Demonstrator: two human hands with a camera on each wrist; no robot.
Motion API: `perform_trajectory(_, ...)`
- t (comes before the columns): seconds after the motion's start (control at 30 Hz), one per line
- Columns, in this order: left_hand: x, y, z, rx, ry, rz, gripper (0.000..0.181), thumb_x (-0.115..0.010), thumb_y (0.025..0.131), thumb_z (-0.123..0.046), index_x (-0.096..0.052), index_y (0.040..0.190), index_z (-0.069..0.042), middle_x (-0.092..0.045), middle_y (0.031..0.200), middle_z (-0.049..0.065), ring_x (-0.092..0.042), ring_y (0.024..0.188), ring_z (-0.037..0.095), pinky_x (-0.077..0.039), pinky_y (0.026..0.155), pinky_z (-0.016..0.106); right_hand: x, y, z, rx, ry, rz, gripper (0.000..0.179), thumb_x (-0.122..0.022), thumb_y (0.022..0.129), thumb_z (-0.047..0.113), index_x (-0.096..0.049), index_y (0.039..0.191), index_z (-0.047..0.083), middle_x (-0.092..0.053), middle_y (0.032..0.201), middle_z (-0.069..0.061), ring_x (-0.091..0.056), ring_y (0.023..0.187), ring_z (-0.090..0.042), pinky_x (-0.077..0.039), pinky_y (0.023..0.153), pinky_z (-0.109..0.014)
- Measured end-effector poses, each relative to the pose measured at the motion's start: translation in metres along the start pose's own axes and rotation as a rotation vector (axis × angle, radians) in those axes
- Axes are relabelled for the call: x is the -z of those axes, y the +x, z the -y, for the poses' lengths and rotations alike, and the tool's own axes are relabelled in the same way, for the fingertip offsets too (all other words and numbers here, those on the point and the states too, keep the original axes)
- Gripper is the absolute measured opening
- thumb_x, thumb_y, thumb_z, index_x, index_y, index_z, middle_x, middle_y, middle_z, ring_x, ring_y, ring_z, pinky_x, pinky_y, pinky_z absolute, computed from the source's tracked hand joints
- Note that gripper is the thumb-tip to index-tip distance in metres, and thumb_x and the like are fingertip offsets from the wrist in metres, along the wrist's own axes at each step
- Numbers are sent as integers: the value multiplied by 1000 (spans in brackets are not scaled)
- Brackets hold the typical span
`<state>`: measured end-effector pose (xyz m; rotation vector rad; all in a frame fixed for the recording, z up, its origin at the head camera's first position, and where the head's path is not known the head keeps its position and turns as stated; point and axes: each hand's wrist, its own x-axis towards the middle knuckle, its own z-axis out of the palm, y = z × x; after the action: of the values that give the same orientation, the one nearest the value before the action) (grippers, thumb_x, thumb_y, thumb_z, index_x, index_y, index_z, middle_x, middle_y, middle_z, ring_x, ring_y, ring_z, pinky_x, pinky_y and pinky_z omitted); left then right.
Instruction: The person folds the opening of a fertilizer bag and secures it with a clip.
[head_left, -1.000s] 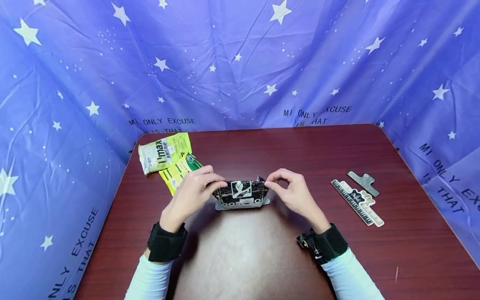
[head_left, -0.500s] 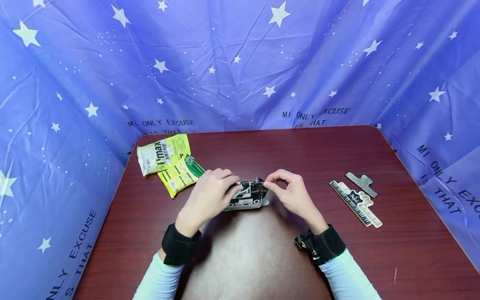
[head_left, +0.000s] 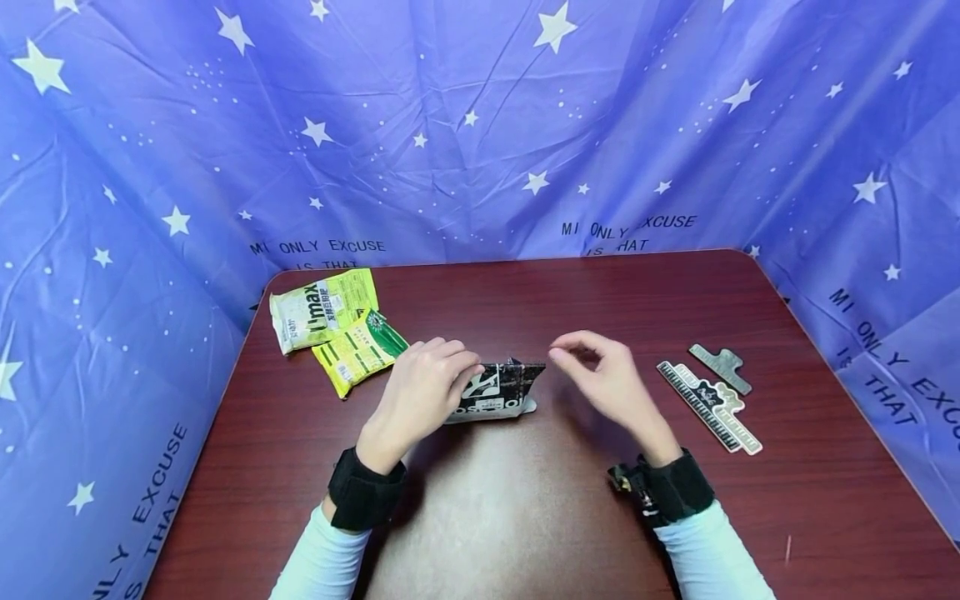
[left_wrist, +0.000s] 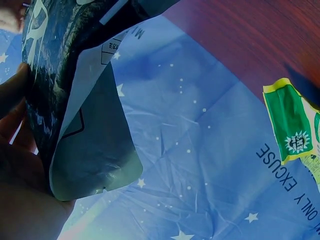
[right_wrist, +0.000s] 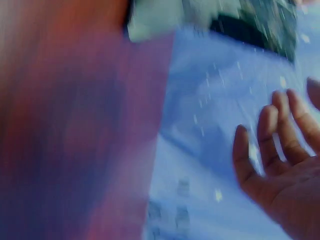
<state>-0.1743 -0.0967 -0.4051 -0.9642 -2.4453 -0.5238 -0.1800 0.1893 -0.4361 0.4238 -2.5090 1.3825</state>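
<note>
A black-and-silver plastic pouch (head_left: 510, 385) with white print stands upright near the middle of the table. My left hand (head_left: 420, 387) grips its folded top edge and covers the left part of it. In the left wrist view, the thumb and fingers lie on both sides of the pouch (left_wrist: 47, 95), and a grey flap shows behind the fold. Just right of the pouch's free corner is my right hand (head_left: 607, 379), holding nothing. The right wrist view is blurred, but that hand (right_wrist: 285, 175) shows spread fingers, apart from the pouch (right_wrist: 250, 22).
Two yellow packets, one white-and-yellow (head_left: 322, 310) and one with a green corner (head_left: 360, 352), overlap at the back left. On the right lie a grey bulldog clip (head_left: 722, 367) and a piano-key patterned clip (head_left: 708, 407). A starry blue curtain (head_left: 450, 183) surrounds the table (head_left: 600, 300).
My left hand slid from the pouch's left corner toward its middle, then stayed. My right hand let go of the right corner and moved off to the right.
</note>
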Motion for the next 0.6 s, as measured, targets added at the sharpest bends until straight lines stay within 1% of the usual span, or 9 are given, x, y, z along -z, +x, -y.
perform_trajectory(0.07,0,-1,0,1,-5,-3,9,-74,97,-19,-79,92,-14,-75,83,-3,-67,77,20,-52,61,38,19,0,-9,-15,-157,-46,15,-75,97,16,-77,105,4,-78,98,-13,-69,84,-24,-57,77,-44)
perform_trajectory(0.13,-1,-1,0,2,-7,-5,8,-74,97,-19,-79,92,-14,-75,83,-3,-67,77,20,-51,61,38,41,-1,-18,-61,-320,-72,15,-73,98,17,-76,104,3,-76,95,-17,-66,81,-29,-53,74,-49)
perform_trajectory(0.17,-1,-1,0,3,-9,-5,9,-74,97,-19,-79,92,-14,-75,83,-4,-67,76,20,-51,60,38,53,-2,-22,-105,-392,-68,17,-73,98,18,-75,104,2,-75,96,-20,-66,82,-33,-51,73,-52)
perform_trajectory(0.23,-1,-2,1,5,-12,-3,8,-74,97,-18,-79,92,-15,-75,83,-4,-67,76,20,-51,60,38,76,-7,-30,-229,-505,-29,23,-70,98,22,-73,108,1,-72,99,-24,-65,86,-42,-50,71,-58)
perform_trajectory(0.3,-1,-3,1,4,-12,0,8,-74,97,-19,-79,92,-15,-75,83,-4,-67,76,19,-51,60,38,97,-12,-36,-376,-566,51,33,-69,98,28,-69,114,-1,-70,105,-31,-63,92,-50,-49,71,-63)
perform_trajectory(0.4,-1,-3,2,5,-11,-1,8,-74,97,-19,-80,92,-15,-76,84,-3,-68,76,20,-51,60,38,118,-22,-44,-559,-613,170,46,-68,97,35,-63,120,-4,-66,112,-36,-60,100,-55,-49,73,-68)
perform_trajectory(0.47,-1,-2,2,6,-10,-2,9,-74,97,-19,-80,93,-14,-76,84,-3,-68,77,20,-52,60,38,127,-27,-49,-636,-621,231,47,-67,97,36,-60,118,-6,-63,112,-37,-58,101,-55,-49,75,-68)
perform_trajectory(0.53,-1,-1,3,8,-16,3,9,-74,98,-19,-80,93,-14,-76,85,-3,-68,77,20,-52,61,38,132,-32,-53,-689,-630,259,40,-67,96,33,-59,112,-3,-62,105,-35,-58,96,-53,-48,73,-66)
perform_trajectory(0.6,-1,-1,3,11,-22,12,10,-73,98,-20,-80,94,-14,-77,85,-3,-68,78,20,-52,62,38,134,-34,-56,-724,-636,274,31,-66,95,27,-60,107,0,-62,101,-33,-58,95,-53,-48,72,-66)
